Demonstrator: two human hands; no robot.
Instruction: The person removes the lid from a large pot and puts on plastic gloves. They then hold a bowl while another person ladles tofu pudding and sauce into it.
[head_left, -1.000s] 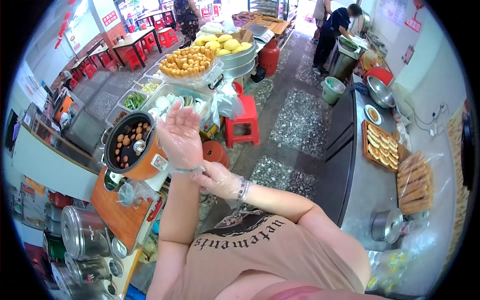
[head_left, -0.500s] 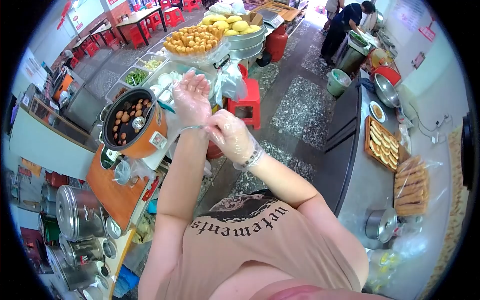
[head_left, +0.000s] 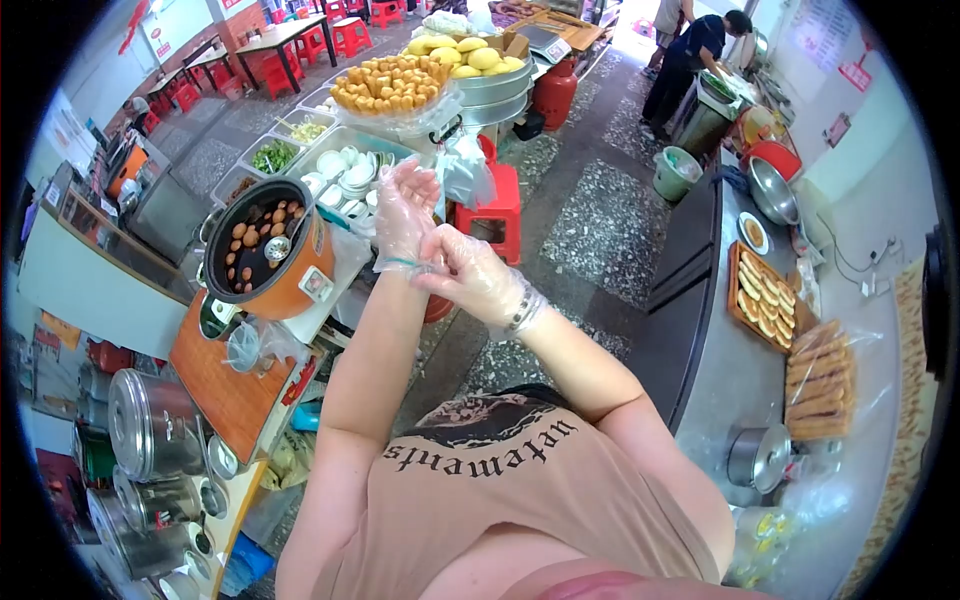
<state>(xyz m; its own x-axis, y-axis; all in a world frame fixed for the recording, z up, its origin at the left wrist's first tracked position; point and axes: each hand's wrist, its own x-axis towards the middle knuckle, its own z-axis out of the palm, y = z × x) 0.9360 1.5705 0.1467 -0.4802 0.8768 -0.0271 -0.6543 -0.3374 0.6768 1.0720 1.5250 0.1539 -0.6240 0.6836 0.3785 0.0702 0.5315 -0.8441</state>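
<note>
My left hand (head_left: 408, 205) is raised, palm toward me, in a clear plastic glove. Its fingers are loosely extended and hold nothing. Around that wrist, over the glove's cuff, runs a thin green elastic band (head_left: 402, 263). My right hand (head_left: 472, 275), also in a clear plastic glove, pinches at the band on the inner side of the left wrist. A beaded bracelet (head_left: 522, 308) shows under the right glove's cuff. Just left of my hands stands an orange pot (head_left: 310, 262) of eggs in dark liquid. Behind my left hand is a tub of white dishes (head_left: 350, 178).
Fried dough pieces (head_left: 390, 85) and yellow buns (head_left: 470, 52) stand beyond. A red stool (head_left: 500, 215) is ahead on the floor. The right counter (head_left: 715, 370) holds a tray of flatbreads (head_left: 765, 297) and a pot (head_left: 758, 457). A person (head_left: 690, 60) works at the back right.
Both hands have moved slightly right and down. The green band now sits closer around the left wrist, with the glove's cuff flaring below it.
</note>
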